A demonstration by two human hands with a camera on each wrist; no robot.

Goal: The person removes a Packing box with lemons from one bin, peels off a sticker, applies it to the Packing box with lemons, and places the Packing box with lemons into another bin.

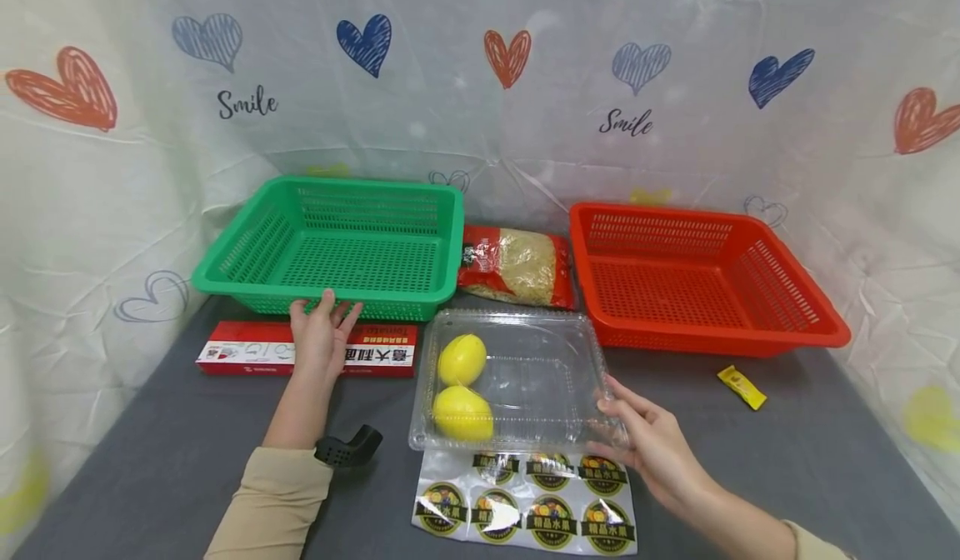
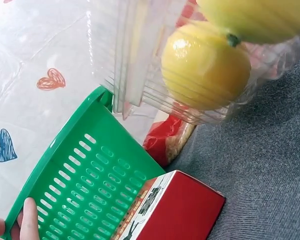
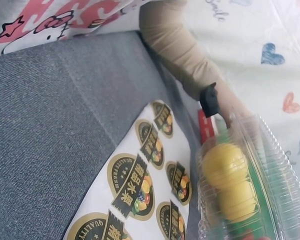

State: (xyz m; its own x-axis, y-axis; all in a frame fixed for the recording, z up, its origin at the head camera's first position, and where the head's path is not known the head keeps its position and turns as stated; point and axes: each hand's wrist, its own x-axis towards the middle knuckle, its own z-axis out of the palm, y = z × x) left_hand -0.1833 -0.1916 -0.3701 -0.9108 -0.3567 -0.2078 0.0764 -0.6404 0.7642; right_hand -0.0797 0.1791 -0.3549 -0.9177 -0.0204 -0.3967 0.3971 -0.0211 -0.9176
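Observation:
My right hand (image 1: 660, 443) grips the right side of a clear plastic clamshell box (image 1: 532, 377), thumb on top and fingers below. Inside it, two yellow lemons (image 1: 462, 389) lie against the left wall; they also show through the plastic in both wrist views. The box's near edge overlaps a sheet of round fruit stickers (image 1: 525, 510). At the front wall of the green basket (image 1: 330, 302), my left hand (image 1: 322, 339) has its fingers spread, nothing gripped. Beneath that hand lies a red-and-white pasta box (image 1: 247, 352).
A red basket (image 1: 712, 335) stands at the back right. Between the baskets lies a red-and-clear packet (image 1: 525, 264) of pale dry food. A small yellow sachet (image 1: 742, 387) is on the grey tabletop (image 1: 825, 443) at the right. A cloth with hearts hangs behind.

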